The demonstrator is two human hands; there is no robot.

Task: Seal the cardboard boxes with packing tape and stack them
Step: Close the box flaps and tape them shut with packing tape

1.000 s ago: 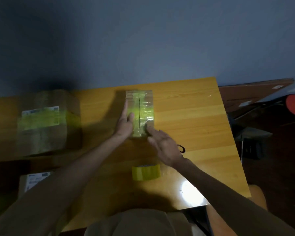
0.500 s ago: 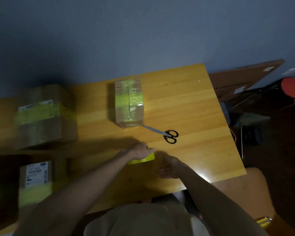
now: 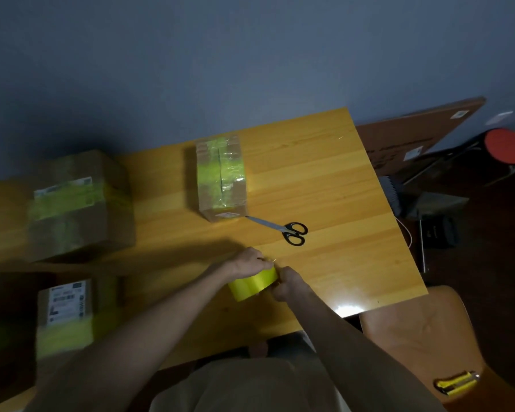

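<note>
Holding tape roll [image 3: 251, 286]: left grip [image 3: 246, 263] curled atop, right grip [image 3: 287, 284] pinching rt end.

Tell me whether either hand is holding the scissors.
No: scissors lie on the table; left hand and right hand grip the tape roll.

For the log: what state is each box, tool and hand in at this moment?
tape roll: held between both hands
left hand: grips the roll from above
right hand: grips the roll's right side
middle box: closed, taped over
scissors: closed, lying flat by the middle box
far-left box: closed, taped
near-left box: closed, taped, blurred
</note>
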